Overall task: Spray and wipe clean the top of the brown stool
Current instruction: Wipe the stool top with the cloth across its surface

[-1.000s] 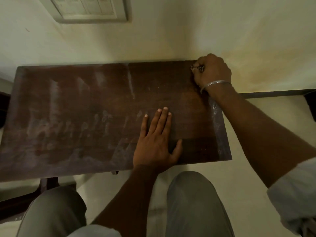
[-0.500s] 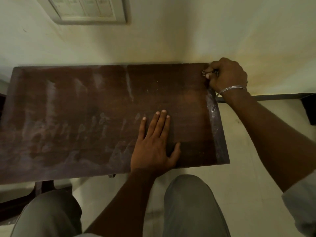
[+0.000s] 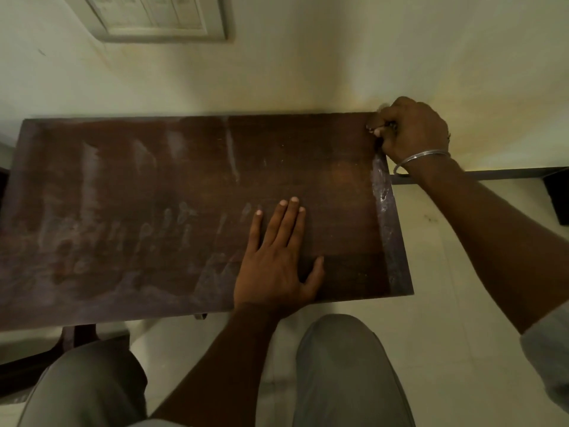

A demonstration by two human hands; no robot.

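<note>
- The brown rectangular wooden stool top [image 3: 184, 186] sat square in the middle of the view, with its far long edge pushed right up against the cream painted wall [image 3: 308, 57].
- Its surface was pretty streaky: pale hazy smears across the left and middle, plus a row of finger-shaped marks near the centre.
- A lighter, whitish strip [image 3: 385, 211] ran down the stool's right short edge.
- The left hand [image 3: 277, 266] lay flat on the top, close to the near edge and right of centre. Its four fingers were straight and pressed together, pointing toward the wall, with the thumb stuck out to the right.
- The right hand [image 3: 412, 127] was at the far right corner of the top, fingers curled in tight like a fist, knuckles up near the wall. Something small glinted between the fingers, but honestly I couldn't tell what it was or whether it was being pinched.
- A thin silver metal bangle [image 3: 421, 157] sat on that wrist, and a light-coloured sleeve [image 3: 551, 349] showed at the far right edge.
- Two knees in grey trousers [image 3: 345, 371] were at the bottom, just in front of the stool's near edge.
- A dark stool leg [image 3: 74, 337] peeked out under the near left side.
- Pale floor tiles [image 3: 446, 303] were off to the right, with a dark skirting strip [image 3: 492, 174] where floor met wall.
- A white framed switch panel [image 3: 154, 16] was up on the wall, top left.
</note>
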